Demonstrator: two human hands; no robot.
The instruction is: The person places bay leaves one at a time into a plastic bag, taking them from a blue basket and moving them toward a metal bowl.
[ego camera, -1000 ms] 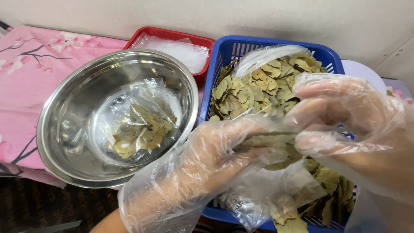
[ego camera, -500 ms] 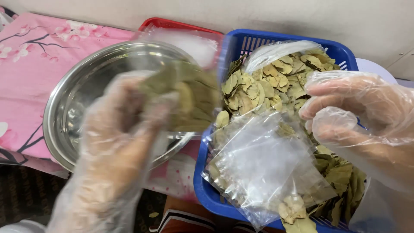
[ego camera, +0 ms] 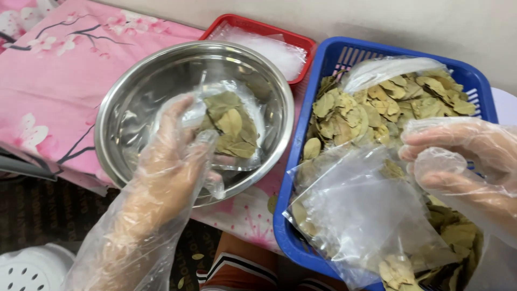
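1. Left hand, in a loose clear plastic glove, reaches into the steel bowl. Grip half curled, fingertips resting on the bag of leaves; whether it pinches the bag, cannot tell.
2. Bag of leaves: small clear pouch, crumpled, lying on the bowl floor just beyond the left fingertips. Contents are dried leaves, flat, oval, olive-green to tan, stacked loosely.
3. Right hand, also gloved, is over the blue basket. Grip pressed together, thumb and fingers pinching the top edge of an empty clear bag, which hangs down and towards the left of the grip.
4. Blue basket below the right grip holds a heap of loose dried leaves, same colour, some curled at the edges.
5. Red tray with clear plastic in it sits beyond the bowl, touching the basket.
6. Pink flowered cloth covers the table under the bowl.
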